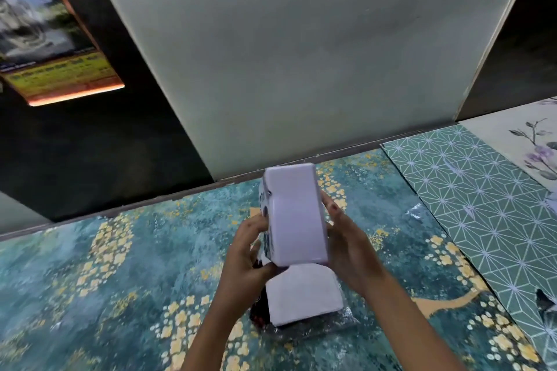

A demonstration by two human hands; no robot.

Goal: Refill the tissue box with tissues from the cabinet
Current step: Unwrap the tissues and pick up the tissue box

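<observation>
Two bare hands hold a pale lilac tissue box (pixel 294 214) tilted on edge above a patterned desk (pixel 105 265), its plain side toward the camera. The left hand (pixel 250 253) grips the box's left side w/ fingers curled round the edge; the right hand (pixel 346 238) clasps the right side, fingertips pressed against it. Directly below the box, a white stack of tissues (pixel 301 295) rests on its opened clear plastic wrapper (pixel 304 331) on the desk, the stack's top just beside the box's lower end; whether they touch can't be told. Desk covering: teal w/ gold flowers at centre, a green geometric sheet (pixel 470 190) at right. Behind, a pale panel (pixel 301 54) rises; a poster (pixel 51 39) hangs upper left.
</observation>
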